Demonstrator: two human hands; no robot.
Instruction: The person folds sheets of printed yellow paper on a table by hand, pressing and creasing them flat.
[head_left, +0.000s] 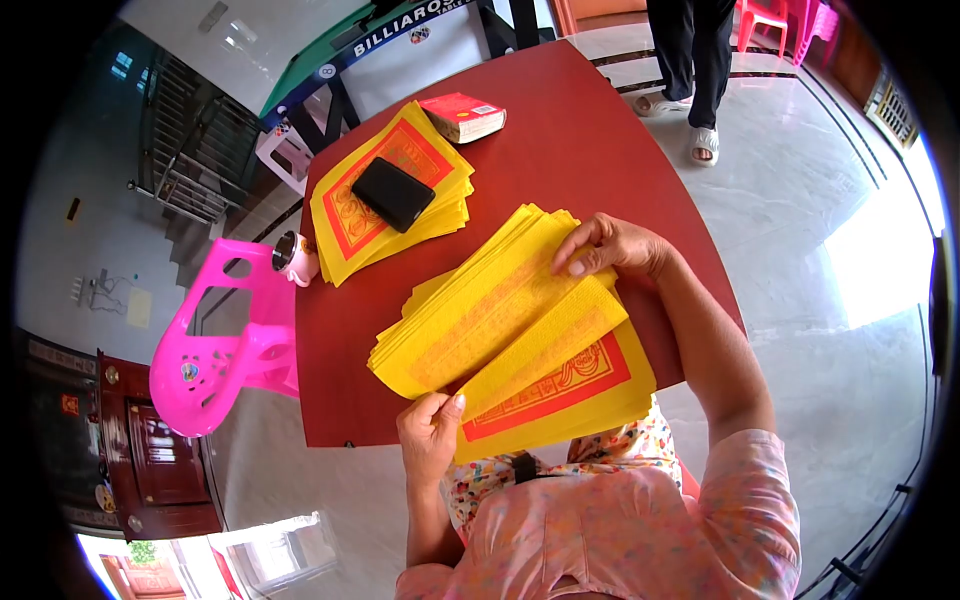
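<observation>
Nearest: person in a pink patterned shirt (600,535) and floral trousers (635,440) at the table's near side. Left hand (430,437) narrow, pinching the near left corner of a folded strip of yellow paper (545,350), thumb on top. Right hand (612,247) has bent fingers and thumb close together on the paper's far right end; gripping or only pressing, cannot tell. Yellow paper lies at the table's near edge: folded layers on the left, a red-printed panel (575,385) showing on the right. Table (560,130) is red-brown. Farther left on it, a second paper stack (335,245), black phone (393,193) lying on top. Red box (463,117) just beyond, at its far right corner. Mug (296,258) at the table's left edge; pink chair (225,340) beside that edge. Farther: billiard table (335,70) far left, standing person's legs (695,60) far right, stairs (190,170) off left.
</observation>
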